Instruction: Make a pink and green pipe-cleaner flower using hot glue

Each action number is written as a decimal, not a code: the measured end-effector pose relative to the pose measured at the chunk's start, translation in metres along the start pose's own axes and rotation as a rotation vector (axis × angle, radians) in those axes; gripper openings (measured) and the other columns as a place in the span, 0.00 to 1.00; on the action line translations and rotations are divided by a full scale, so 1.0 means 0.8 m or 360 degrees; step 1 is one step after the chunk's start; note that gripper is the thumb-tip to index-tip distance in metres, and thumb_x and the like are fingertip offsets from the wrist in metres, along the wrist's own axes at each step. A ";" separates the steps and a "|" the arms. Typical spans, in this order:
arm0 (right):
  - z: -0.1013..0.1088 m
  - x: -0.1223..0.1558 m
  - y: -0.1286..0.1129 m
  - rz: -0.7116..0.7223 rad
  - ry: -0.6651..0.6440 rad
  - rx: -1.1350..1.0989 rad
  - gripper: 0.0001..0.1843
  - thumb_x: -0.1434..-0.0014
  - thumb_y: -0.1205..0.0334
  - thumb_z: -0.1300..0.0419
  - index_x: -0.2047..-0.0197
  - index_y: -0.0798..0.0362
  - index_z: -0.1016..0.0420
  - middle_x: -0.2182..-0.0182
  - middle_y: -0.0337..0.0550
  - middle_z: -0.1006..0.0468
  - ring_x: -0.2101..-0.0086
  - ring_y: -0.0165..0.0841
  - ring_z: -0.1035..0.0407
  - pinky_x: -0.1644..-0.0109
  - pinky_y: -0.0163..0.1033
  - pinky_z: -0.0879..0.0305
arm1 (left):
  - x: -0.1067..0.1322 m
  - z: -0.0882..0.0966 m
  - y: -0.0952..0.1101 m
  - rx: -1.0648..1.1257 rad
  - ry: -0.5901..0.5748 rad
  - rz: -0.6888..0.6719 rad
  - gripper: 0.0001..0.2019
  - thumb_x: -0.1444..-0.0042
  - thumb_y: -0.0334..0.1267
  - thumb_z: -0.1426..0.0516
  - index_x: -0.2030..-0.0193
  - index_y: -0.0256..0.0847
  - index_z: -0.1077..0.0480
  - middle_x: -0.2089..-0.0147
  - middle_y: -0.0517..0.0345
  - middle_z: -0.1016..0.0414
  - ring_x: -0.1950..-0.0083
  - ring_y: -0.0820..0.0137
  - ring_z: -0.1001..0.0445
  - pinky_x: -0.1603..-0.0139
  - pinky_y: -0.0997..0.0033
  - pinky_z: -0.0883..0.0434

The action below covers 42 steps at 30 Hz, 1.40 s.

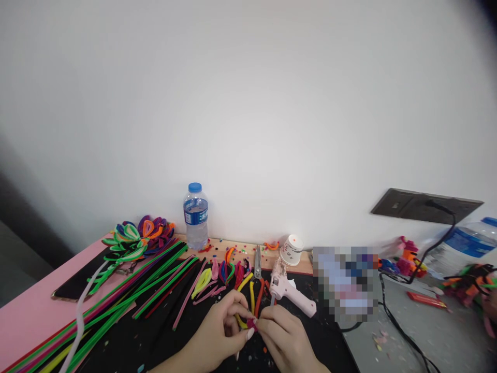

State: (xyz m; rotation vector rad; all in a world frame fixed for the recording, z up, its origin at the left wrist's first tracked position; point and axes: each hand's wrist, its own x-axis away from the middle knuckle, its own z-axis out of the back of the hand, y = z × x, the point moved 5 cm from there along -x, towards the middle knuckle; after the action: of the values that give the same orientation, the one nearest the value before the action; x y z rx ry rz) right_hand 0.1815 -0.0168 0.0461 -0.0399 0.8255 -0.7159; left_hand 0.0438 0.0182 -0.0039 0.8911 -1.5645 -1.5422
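Note:
Fingertips of my left hand (217, 334) and my right hand (285, 336) meet low in the middle, pinching a small magenta pipe cleaner piece (251, 323) between them. Fingers cover most of it. Just beyond lie yellow pipe cleaner pieces (252, 298) and a red-orange one (259, 298). A pale pink glue gun (297, 299) rests past my right hand, and scissors (258, 265) point toward the wall. Looped pipe cleaner pieces in yellow-green (202, 283), pink and several colours are laid out beyond my left hand.
Long pipe cleaners (128, 305) spread across the left side, near a phone-like dark slab (73, 282) and a looped flower (132, 241). A water bottle (196, 220) and paper cup (291, 250) stand by the wall. A black cable (399, 324) runs across the grey surface at right.

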 end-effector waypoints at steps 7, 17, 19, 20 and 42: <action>-0.004 0.003 0.003 -0.0010 -0.0035 -0.0009 0.12 0.35 0.69 0.51 0.63 0.54 0.26 0.71 0.46 0.24 0.72 0.32 0.30 0.70 0.33 0.31 | 0.000 -0.002 0.008 -0.0058 -0.0007 -0.0003 0.14 0.53 0.27 0.41 0.63 0.42 0.42 0.63 0.59 0.23 0.83 0.84 0.35 0.84 0.84 0.45; -0.003 0.000 0.002 -0.0026 -0.0042 -0.0019 0.12 0.36 0.70 0.51 0.64 0.55 0.26 0.71 0.47 0.24 0.72 0.32 0.30 0.70 0.32 0.31 | -0.001 -0.001 -0.001 0.0074 0.0000 0.0011 0.13 0.52 0.30 0.41 0.63 0.42 0.41 0.63 0.60 0.25 0.83 0.83 0.37 0.84 0.84 0.39; -0.004 0.000 0.003 -0.0047 -0.0049 -0.0031 0.12 0.36 0.70 0.51 0.64 0.55 0.26 0.71 0.47 0.24 0.72 0.32 0.30 0.70 0.33 0.31 | -0.001 -0.002 -0.002 0.0112 0.0000 0.0007 0.13 0.51 0.31 0.41 0.63 0.42 0.42 0.64 0.61 0.25 0.82 0.83 0.37 0.84 0.83 0.37; -0.004 0.001 0.004 -0.0055 -0.0053 -0.0037 0.12 0.36 0.70 0.51 0.64 0.55 0.26 0.71 0.47 0.24 0.72 0.32 0.30 0.70 0.33 0.31 | -0.001 -0.002 -0.002 0.0123 -0.0008 0.0003 0.13 0.51 0.31 0.40 0.63 0.42 0.41 0.65 0.61 0.25 0.82 0.83 0.37 0.84 0.83 0.37; -0.006 0.005 0.006 -0.0064 -0.0103 -0.0032 0.10 0.37 0.71 0.50 0.62 0.54 0.27 0.70 0.48 0.24 0.71 0.34 0.30 0.69 0.35 0.31 | -0.001 0.000 -0.001 0.0108 0.0015 0.0007 0.13 0.51 0.30 0.40 0.63 0.42 0.41 0.65 0.61 0.24 0.82 0.83 0.37 0.84 0.83 0.36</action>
State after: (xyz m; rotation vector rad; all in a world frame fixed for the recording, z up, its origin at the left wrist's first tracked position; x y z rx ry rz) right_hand 0.1825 -0.0141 0.0385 -0.0976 0.7718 -0.7406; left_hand 0.0447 0.0190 -0.0043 0.9306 -1.6197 -1.4873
